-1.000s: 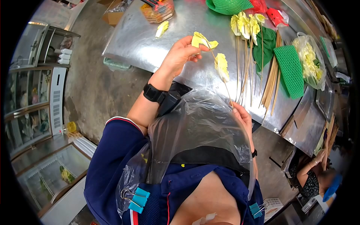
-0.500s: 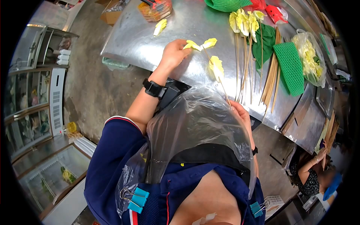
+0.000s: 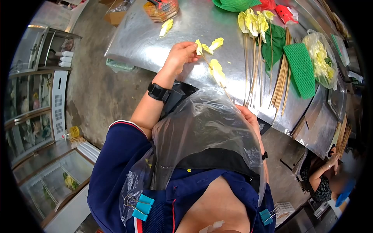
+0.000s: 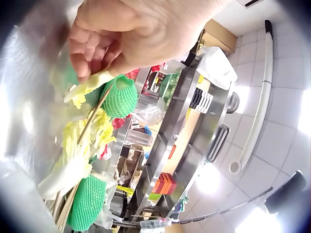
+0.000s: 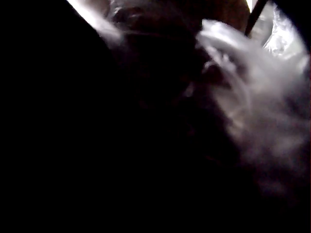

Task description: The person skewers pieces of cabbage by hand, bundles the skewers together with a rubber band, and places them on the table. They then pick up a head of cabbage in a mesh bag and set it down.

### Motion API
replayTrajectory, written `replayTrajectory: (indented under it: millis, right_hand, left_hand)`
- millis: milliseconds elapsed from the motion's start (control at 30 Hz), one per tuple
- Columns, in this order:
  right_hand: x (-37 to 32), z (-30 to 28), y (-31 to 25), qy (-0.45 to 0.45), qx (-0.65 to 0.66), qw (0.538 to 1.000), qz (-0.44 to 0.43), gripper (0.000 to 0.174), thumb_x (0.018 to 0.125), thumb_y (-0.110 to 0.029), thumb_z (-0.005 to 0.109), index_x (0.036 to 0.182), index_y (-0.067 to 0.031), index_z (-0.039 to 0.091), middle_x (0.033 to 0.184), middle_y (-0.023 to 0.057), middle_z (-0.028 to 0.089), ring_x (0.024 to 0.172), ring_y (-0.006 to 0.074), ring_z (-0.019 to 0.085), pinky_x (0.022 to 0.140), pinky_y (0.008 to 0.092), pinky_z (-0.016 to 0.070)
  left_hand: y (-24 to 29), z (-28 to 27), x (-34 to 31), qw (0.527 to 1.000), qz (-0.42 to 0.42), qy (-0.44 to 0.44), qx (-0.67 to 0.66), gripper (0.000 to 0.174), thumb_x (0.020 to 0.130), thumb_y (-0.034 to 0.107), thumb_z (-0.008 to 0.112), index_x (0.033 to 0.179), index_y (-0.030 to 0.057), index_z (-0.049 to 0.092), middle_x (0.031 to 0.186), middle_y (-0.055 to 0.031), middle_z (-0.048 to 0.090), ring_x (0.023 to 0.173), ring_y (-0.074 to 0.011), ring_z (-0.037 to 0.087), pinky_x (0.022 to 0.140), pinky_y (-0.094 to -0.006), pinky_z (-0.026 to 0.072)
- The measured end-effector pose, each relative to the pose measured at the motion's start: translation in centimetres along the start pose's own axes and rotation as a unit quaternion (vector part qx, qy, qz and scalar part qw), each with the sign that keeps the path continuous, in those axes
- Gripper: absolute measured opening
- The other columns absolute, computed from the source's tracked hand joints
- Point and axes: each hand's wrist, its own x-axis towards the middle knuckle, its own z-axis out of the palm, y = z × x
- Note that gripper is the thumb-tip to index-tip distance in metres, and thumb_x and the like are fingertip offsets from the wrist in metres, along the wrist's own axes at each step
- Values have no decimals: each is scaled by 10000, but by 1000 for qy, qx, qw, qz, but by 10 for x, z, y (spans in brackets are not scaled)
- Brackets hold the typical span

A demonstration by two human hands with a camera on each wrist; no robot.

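My left hand (image 3: 180,57) pinches a small yellow cabbage leaf (image 3: 199,47) between thumb and fingers over the metal table. A thin wooden skewer (image 3: 226,93) reaches from my right hand (image 3: 248,116) up to that leaf, its tip end right at it in the left wrist view. Lower on the skewer sits a larger pale yellow leaf (image 3: 217,72). Another leaf piece (image 3: 213,45) shows just beyond the pinched one. My right hand grips the skewer's lower end, partly behind a clear plastic apron (image 3: 210,120). The right wrist view is mostly dark, with blurred plastic.
Several skewers with cabbage leaves (image 3: 254,24) lie on the metal table (image 3: 140,42), beside bare skewers (image 3: 280,85), green foam netting (image 3: 300,72) and a bag of leaves (image 3: 320,58). A loose leaf (image 3: 166,28) lies near a plastic tub (image 3: 161,11). Another person (image 3: 320,176) works at far right.
The skewer and its larger leaf have swung left toward my left hand. My left fingers have shifted on the leaf, which was spread wider before. My right hand has stayed nearly in place.
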Motion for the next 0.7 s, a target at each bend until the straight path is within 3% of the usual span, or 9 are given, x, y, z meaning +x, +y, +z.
replayTrajectory:
  millis: [100, 300, 400, 500, 700]
  right_hand:
    - [4, -7, 11, 11, -37, 999, -13, 266, 927, -157, 506, 1146, -18, 564, 992, -7, 616, 851, 41, 552, 722, 174, 437]
    - [9, -14, 20, 15, -51, 998, -20, 267, 926, -148, 506, 1152, -17, 563, 994, -2, 615, 854, 41, 549, 733, 178, 436]
    - [10, -15, 23, 15, -46, 999, -19, 268, 927, -142, 504, 1158, -19, 559, 993, 1, 615, 853, 44, 549, 735, 177, 435]
    - [9, -15, 17, 20, -40, 999, -28, 270, 925, -135, 505, 1164, -20, 556, 1004, 5, 616, 864, 48, 553, 743, 175, 434]
    - [6, -11, 13, 26, -29, 999, -37, 266, 923, -126, 507, 1162, -20, 555, 1003, 6, 620, 851, 43, 551, 727, 179, 442]
  left_hand:
    - [-1, -2, 0, 999, 8, -22, -45, 241, 894, 188, 539, 1025, -14, 556, 928, -93, 629, 816, -189, 628, 683, -262, 501]
    - [1, 1, -1, 999, 18, 5, -34, 225, 910, 201, 507, 1014, 8, 557, 936, -71, 623, 804, -169, 610, 656, -253, 484]
    - [3, 6, -4, 999, 11, -22, -36, 234, 913, 216, 496, 1024, 18, 553, 929, -55, 614, 797, -154, 597, 650, -246, 473]
    - [10, 12, -10, 999, 10, 14, -42, 235, 910, 216, 500, 1038, 25, 549, 911, -41, 607, 784, -141, 593, 645, -240, 468]
    - [4, 4, -1, 999, 9, -13, -36, 158, 874, 176, 550, 955, 40, 542, 781, -20, 572, 683, -106, 564, 587, -216, 444]
